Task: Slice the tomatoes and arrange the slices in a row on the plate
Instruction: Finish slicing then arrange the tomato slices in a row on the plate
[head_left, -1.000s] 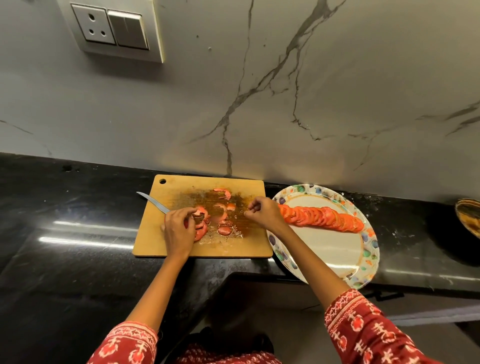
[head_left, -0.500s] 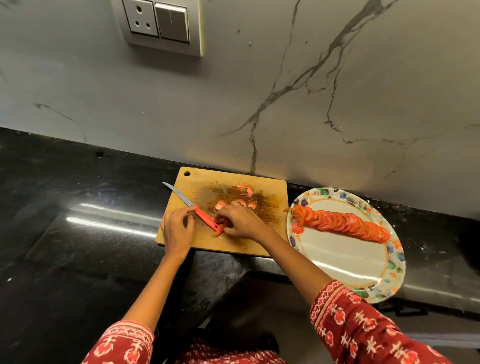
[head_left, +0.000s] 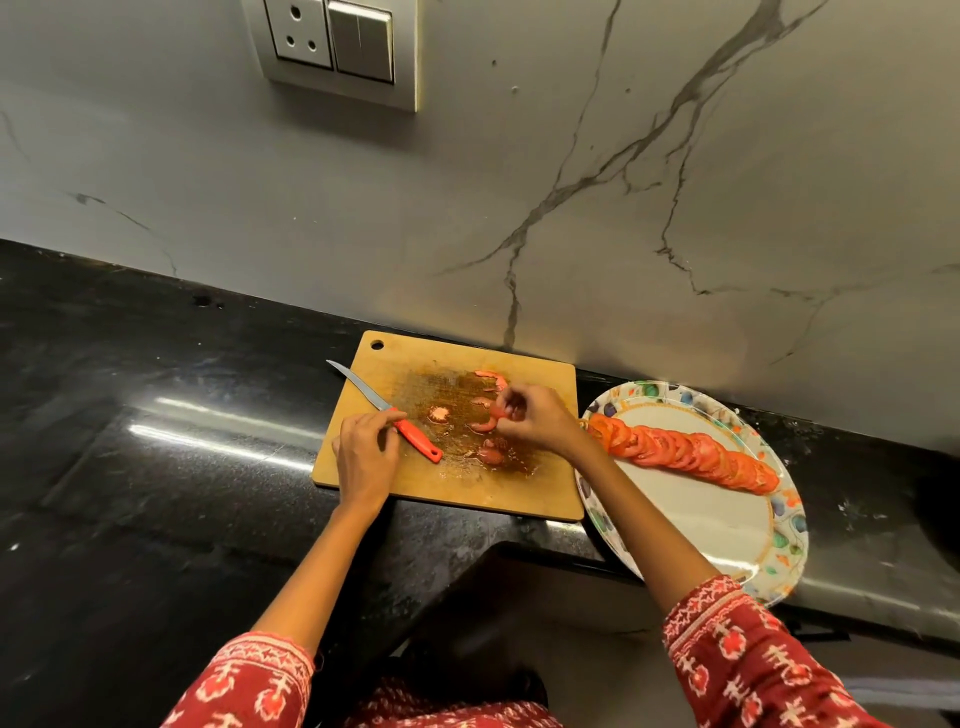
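A wet wooden cutting board (head_left: 524, 493) lies on the black counter. Loose tomato pieces (head_left: 490, 453) are scattered on its stained middle, with one round end piece (head_left: 439, 414) lying apart. My right hand (head_left: 535, 421) hovers over the board and pinches a small tomato piece (head_left: 500, 413) in its fingertips. My left hand (head_left: 366, 457) rests at the board's left side, its fingers touching the red-handled knife (head_left: 415, 439) that lies flat, blade pointing far-left. To the right a patterned plate (head_left: 727, 530) carries a long overlapping row of tomato slices (head_left: 685, 453).
The black counter (head_left: 156, 441) runs left and right, with a step in its front edge below the board. A grey marbled wall (head_left: 571, 208) with a socket and switch panel (head_left: 337, 47) stands right behind the board and plate.
My right hand came back from the plate's row to the board and picked up a tomato piece. The knife, hidden under my left hand before, now lies exposed on the board.
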